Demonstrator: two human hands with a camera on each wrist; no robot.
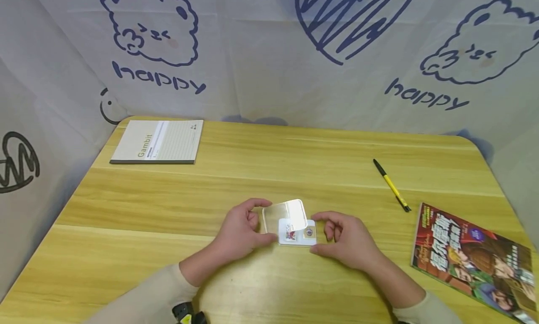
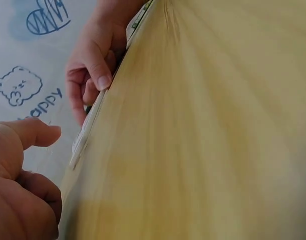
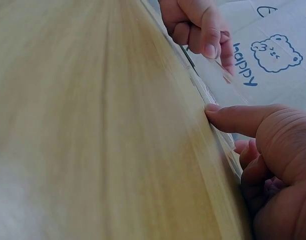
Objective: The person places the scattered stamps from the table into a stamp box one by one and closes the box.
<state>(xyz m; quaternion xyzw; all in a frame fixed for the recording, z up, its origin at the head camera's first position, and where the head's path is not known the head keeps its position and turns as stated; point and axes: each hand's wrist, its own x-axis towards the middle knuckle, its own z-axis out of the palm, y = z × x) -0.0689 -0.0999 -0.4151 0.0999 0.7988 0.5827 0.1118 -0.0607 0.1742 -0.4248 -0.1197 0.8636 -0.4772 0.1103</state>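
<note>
My left hand [image 1: 242, 228] holds a clear, flat plastic lid [image 1: 278, 214] by its left side, between thumb and forefinger. The lid is tilted and partly covers a shallow white case [image 1: 298, 242] lying on the table. Inside the case are two small pieces: a colourful picture [image 1: 290, 233] on the left and a tan square [image 1: 309, 232] with a dark round mark on the right. My right hand [image 1: 349, 237] grips the case's right side, thumb at the near corner and forefinger at the far one. Both wrist views show the case only edge-on.
The wooden table [image 1: 168, 211] carries a notebook [image 1: 177, 143] at the far left. A yellow and black pen [image 1: 392, 186] lies right of centre, beyond my right hand. A colourful magazine [image 1: 471, 263] sits at the right edge. White drawn-on cloth [image 1: 252, 57] hangs behind.
</note>
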